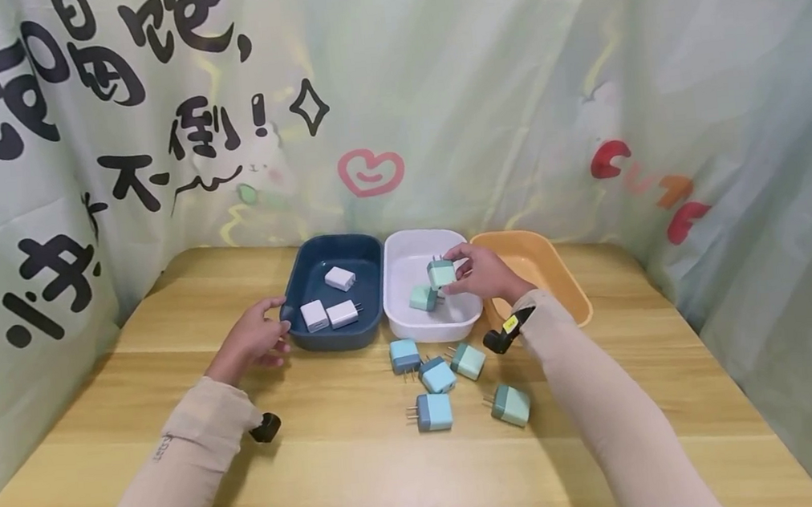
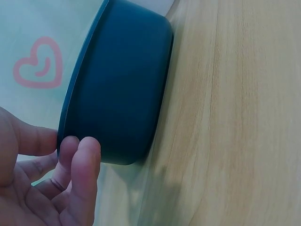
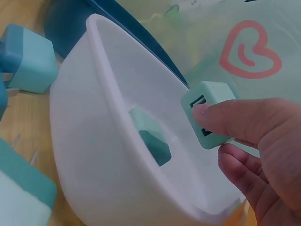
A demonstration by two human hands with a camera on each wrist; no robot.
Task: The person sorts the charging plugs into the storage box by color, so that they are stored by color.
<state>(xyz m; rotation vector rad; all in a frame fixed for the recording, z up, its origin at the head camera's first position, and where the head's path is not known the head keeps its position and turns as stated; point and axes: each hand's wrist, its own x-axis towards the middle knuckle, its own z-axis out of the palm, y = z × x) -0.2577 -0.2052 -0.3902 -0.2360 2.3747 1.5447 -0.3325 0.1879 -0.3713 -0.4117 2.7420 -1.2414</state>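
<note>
In the head view my right hand pinches a mint-green USB charger over the white bin. The right wrist view shows the thumb across the USB ports of that charger. Below it, another green charger lies inside the white bin. My left hand grips the left rim of the dark blue bin, thumb at the rim and fingertips over the wall in the left wrist view. Three white chargers lie in the blue bin.
Three blue chargers and two green chargers lie on the wooden table in front of the bins. A yellow-orange bin stands at the right of the row, partly behind my right arm. A printed curtain hangs behind.
</note>
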